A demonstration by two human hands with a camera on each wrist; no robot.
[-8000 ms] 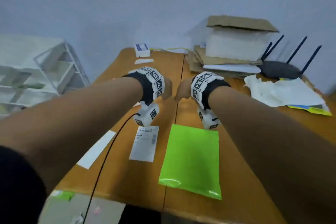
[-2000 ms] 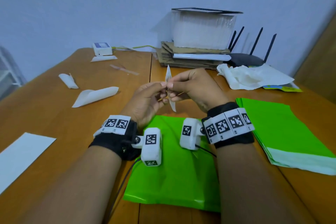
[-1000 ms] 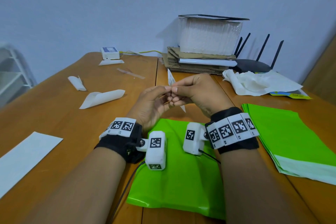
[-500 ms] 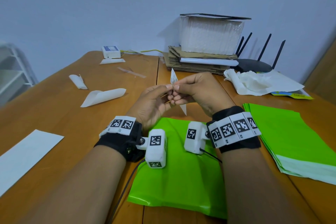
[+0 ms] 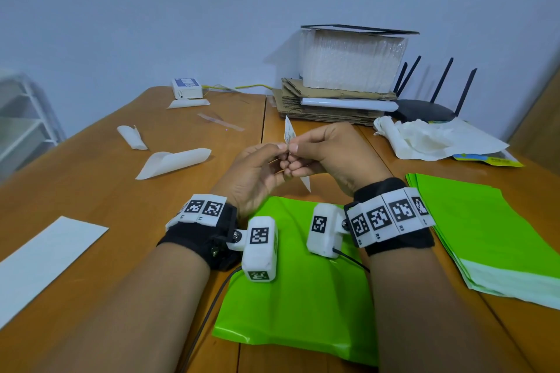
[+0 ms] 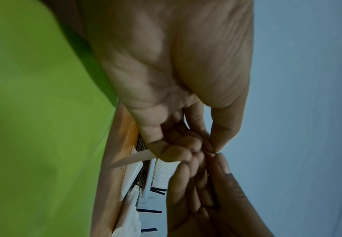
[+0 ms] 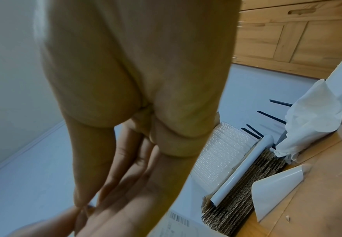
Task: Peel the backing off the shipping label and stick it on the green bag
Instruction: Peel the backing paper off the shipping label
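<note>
Above the twelve o'clock end of the flat green plastic bag (image 5: 303, 291), the left hand (image 5: 254, 175) and right hand (image 5: 327, 154) still pinch the white paper shipping label (image 5: 289, 133) edge-on, now slightly higher than before.

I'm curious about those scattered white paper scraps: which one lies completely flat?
The long white strip at the table's near left edge lies flat; the other scraps farther back are curled.

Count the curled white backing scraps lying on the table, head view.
3. One curl lies far left, a bigger cone just nearer, a flat one by the white box. The hands might hide more.
</note>
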